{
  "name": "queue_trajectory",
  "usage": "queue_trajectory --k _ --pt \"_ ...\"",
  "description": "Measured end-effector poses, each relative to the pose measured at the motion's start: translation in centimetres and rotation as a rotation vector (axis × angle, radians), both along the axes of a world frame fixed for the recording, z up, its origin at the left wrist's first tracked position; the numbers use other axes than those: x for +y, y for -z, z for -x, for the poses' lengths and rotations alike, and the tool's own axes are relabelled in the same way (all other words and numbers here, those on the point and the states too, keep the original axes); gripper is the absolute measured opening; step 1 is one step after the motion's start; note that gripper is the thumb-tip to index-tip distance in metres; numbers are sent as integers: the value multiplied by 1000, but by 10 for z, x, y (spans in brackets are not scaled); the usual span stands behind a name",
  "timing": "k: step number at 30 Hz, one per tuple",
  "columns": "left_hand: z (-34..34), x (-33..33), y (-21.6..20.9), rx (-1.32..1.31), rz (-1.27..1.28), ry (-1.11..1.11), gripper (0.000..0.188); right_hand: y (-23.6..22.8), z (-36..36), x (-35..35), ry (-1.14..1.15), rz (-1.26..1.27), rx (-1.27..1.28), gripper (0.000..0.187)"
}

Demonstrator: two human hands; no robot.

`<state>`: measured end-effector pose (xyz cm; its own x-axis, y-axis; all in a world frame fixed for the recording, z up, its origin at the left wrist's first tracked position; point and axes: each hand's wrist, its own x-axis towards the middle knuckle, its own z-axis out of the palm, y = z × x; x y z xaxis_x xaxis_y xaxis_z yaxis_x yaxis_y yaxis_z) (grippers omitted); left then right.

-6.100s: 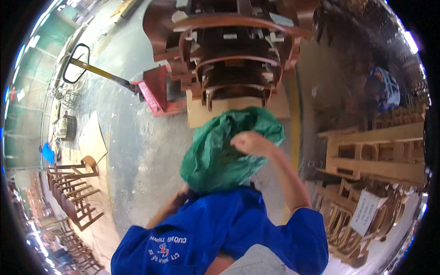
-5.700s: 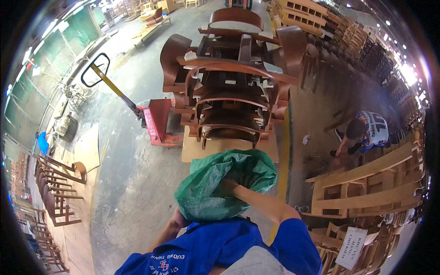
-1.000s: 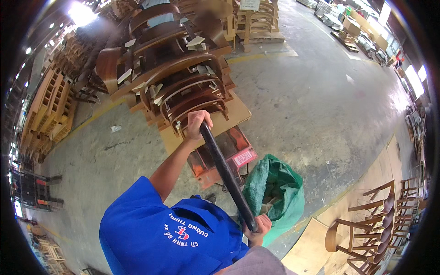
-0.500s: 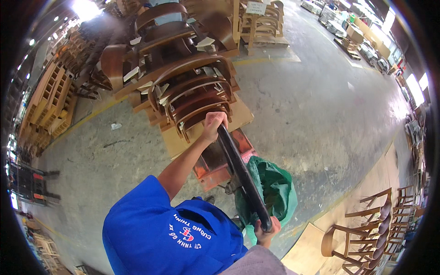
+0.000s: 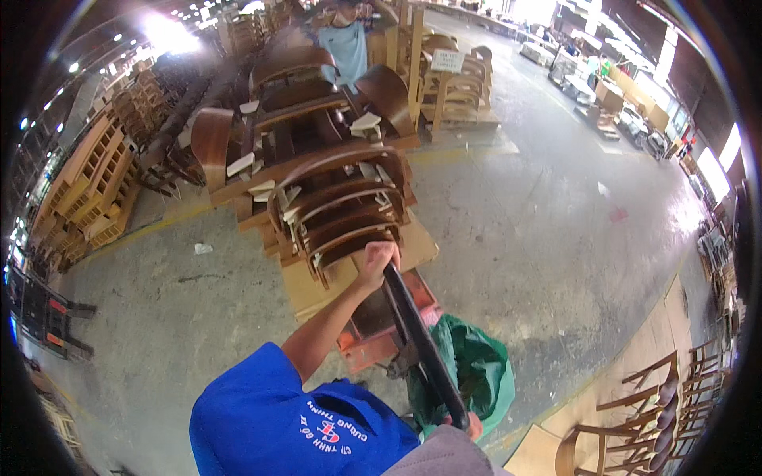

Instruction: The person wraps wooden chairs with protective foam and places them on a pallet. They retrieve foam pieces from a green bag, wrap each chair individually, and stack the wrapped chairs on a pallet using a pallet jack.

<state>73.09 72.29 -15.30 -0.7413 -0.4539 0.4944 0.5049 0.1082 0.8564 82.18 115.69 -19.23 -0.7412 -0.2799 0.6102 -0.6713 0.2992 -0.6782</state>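
Note:
My left hand (image 5: 381,260) is closed around the far end of a thick black handlebar (image 5: 427,347). Closed on the near end is my right hand (image 5: 474,426), partly hidden behind the bar. Below the bar sits a red pallet jack (image 5: 371,349), with a green plastic sack (image 5: 482,361) hanging beside it. Beyond my left hand, a stack of dark brown curved wooden chairs (image 5: 337,190) rests on a cardboard sheet (image 5: 311,292), with white padding pieces (image 5: 240,164) tucked between the frames.
A person in a light blue shirt (image 5: 344,51) stands behind the chair stack. Lighter wooden frames (image 5: 452,99) are stacked beyond. Wooden crates (image 5: 91,178) line the left, near a dark forklift (image 5: 51,317). More chairs (image 5: 635,420) stand at the lower right.
The chair stack, bar and hands now sit lower in the picture as the view tilts up. More of the person behind the stack shows. Both hands keep their grip.

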Motion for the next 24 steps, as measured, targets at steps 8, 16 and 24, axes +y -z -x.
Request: queue_trajectory --k 8,16,24 --pt "9 -6 5 -24 -23 -6 58 7 0 2 8 -59 -143 38" --pt "5 -8 7 -4 -45 -5 56 18 -4 7 48 -96 -154 38" --pt "6 -6 6 -6 -29 5 57 18 -5 8 38 -75 -185 34"
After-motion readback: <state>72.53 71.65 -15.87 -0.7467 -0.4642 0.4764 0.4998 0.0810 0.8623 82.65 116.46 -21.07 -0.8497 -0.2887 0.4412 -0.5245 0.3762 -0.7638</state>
